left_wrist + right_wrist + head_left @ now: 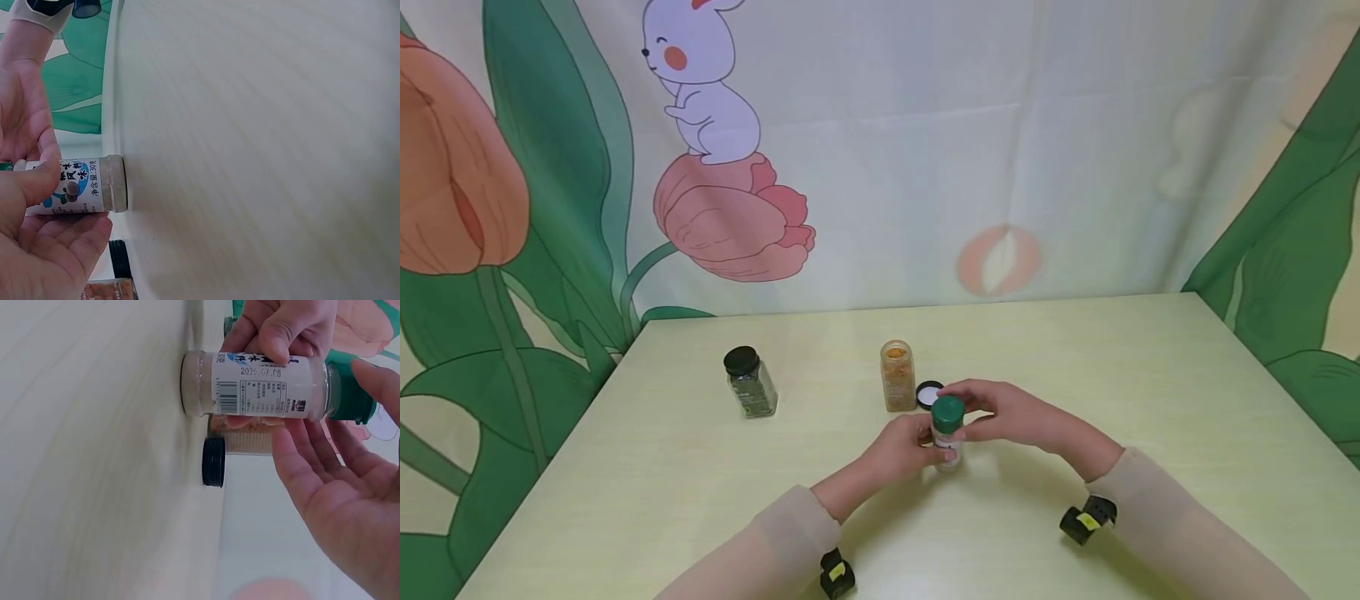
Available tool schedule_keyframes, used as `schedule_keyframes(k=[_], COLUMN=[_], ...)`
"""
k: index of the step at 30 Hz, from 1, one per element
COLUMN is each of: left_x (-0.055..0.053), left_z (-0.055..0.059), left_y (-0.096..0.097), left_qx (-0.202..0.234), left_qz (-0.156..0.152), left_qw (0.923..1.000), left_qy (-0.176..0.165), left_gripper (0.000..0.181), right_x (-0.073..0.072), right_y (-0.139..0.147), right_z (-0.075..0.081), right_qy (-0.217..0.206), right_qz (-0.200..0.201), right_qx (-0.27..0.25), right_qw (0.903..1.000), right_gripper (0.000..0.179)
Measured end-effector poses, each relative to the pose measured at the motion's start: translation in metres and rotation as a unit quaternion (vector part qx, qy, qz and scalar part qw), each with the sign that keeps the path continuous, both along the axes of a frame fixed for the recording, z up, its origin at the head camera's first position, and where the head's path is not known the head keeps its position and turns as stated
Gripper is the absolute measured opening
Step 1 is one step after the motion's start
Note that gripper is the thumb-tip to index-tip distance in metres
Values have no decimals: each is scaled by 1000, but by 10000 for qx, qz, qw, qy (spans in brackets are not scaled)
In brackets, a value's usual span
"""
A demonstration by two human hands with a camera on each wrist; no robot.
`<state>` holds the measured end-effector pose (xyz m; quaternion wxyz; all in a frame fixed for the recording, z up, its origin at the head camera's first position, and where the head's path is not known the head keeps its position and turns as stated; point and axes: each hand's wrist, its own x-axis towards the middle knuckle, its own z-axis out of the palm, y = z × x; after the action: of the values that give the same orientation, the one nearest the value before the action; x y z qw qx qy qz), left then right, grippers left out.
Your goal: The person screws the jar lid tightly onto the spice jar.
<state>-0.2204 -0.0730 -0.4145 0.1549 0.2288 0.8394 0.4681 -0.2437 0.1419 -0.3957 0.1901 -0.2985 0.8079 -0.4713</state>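
Note:
A small clear seasoning bottle [262, 387] with a green cap [948, 414] and a printed white label stands upright at the table's middle. My left hand [897, 452] grips its body, the thumb across the label. Around the green cap, from the other side, my right hand [1011, 419] has its thumb and fingers curled. Pale powder shows through the bottle's lower end in the right wrist view. Just behind the hands stands an uncapped jar [898, 379] of orange spice, with a black lid [929, 394] lying beside it, its white inside upward.
A black-capped jar [752, 383] of green dried herb stands at the back left of the pale wooden table [1112, 358]. Behind the table hangs a curtain [880, 192] printed with a rabbit, tulips and leaves. Both wrists carry small black cameras.

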Motion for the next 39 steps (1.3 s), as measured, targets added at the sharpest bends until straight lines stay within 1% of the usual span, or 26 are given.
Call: schedule_keyframes(k=[3,6,12,14,21,28,37,39], left_x=[0,0,0,0,0,0,-1,-1], left_z=[0,0,0,0,-1,-1,-2,-1], left_y=[0,0,0,-1,-1,-1,1,1], left_qx=[5,19,10,-8,-67,-85,-89,-115], left_qz=[-2,-17,-26,-31,11,45,67,56], left_qw=[10000,10000,10000,10000,9999,9999,9999,9999], left_qy=[-9,-3,26,50,93,56,-12,21], left_gripper=[26,26,26,25,23,21,21,21], right_x=[-1,-1,1,2,6,9,10,11], right_y=[2,2,-1,-2,-6,-8,-10,-11], right_z=[-1,-1,-5,-6,-7,-7,-8,-8], right_qy=[-172,-178,171,209,108,137,45,23], right_qz=[19,-19,-118,-181,-478,-582,-774,-813], right_qx=[-80,-82,5,-55,-258,-297,-316,-332], right_qw=[9998,9998,9998,9996,9985,9978,9965,9961], right_gripper=[58,56,47,45,40,39,38,39])
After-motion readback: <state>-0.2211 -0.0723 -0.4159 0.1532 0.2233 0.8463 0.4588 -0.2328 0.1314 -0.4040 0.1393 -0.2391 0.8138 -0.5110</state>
